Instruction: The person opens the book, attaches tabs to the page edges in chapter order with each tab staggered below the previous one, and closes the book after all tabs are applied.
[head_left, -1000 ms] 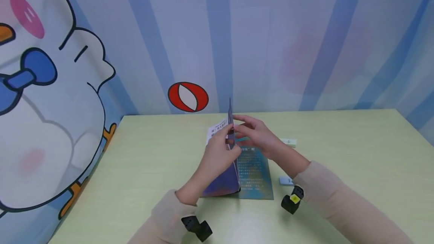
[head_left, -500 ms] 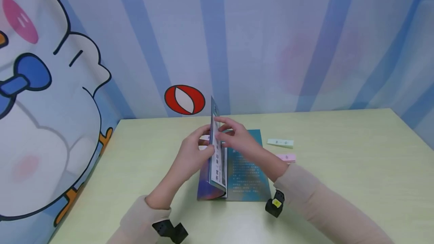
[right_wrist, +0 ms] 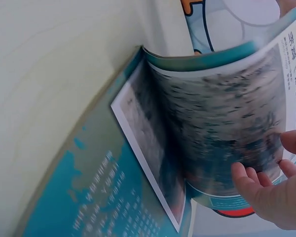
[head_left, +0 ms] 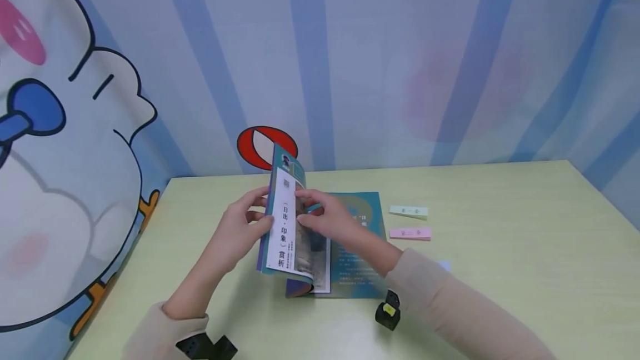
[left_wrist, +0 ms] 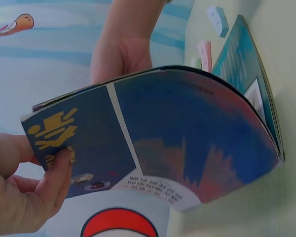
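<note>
A thin magazine (head_left: 357,263) lies spread on the table, its left part lifted and bowed. My left hand (head_left: 230,235) pinches the outer edge of that raised part, thumb on the inner page and fingers behind. In the left wrist view the dark blue cover (left_wrist: 187,133) with yellow lettering faces out, gripped at its corner. My right hand (head_left: 327,216) touches the raised inner page (right_wrist: 222,113), which carries a printed painting and a white text strip. Its fingers are loosely bent against the page in the right wrist view. The teal right-hand page lies flat beneath my right forearm.
Right of the magazine lie a pale green paper strip (head_left: 409,212) and a pink one (head_left: 410,233). A blue strip (head_left: 445,265) is partly hidden by my right sleeve. A printed cloth backdrop (head_left: 360,71) stands behind the table (head_left: 500,238).
The raised leaves have swung from upright over to the left, baring the painting page. Both hands have shifted left with them, and the pink strip has come into view.
</note>
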Demonstrator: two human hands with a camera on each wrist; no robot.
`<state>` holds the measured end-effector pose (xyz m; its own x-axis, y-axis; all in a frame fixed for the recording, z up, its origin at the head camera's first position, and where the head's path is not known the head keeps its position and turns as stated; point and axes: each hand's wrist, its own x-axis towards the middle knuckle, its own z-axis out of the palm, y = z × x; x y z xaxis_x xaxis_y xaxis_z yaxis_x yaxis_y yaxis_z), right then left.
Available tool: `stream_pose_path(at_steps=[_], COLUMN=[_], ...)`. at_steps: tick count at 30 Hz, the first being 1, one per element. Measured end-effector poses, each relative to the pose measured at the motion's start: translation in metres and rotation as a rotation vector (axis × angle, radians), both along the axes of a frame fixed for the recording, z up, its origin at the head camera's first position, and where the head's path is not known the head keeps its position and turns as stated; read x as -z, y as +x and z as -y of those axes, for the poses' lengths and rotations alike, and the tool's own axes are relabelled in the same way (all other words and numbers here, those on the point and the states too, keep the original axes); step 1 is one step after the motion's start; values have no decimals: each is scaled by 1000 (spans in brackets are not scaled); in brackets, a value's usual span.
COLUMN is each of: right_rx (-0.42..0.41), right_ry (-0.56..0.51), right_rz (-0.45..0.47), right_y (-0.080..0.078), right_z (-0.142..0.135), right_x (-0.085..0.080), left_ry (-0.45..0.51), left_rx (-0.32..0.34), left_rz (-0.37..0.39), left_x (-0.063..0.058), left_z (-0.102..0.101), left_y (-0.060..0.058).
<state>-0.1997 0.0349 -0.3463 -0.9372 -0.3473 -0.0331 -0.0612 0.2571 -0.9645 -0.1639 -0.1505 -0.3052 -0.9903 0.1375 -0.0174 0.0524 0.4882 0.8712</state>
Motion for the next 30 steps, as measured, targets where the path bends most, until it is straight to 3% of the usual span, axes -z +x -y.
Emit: stream_pose_path(at_steps=[8, 16, 21, 25, 30], right_rx=[-80, -171, -219, -272, -359], right_ry=[18, 74, 122, 116, 131], right_rz=[-17, -44, -82, -117, -115], right_y=[6, 13, 16, 20, 25], right_z=[11, 20, 23, 26, 28], right_x=[8, 12, 16, 21, 28], left_ry=[-30, -215, -257, -270, -300], left_rx=[-19, -68, -89, -94, -110], left_rz=[16, -63, -68, -24, 23], left_x=[-2, -2, 0, 8, 26], left_z=[37, 63, 79, 91, 107], left_y=[2, 5, 2, -2, -3])
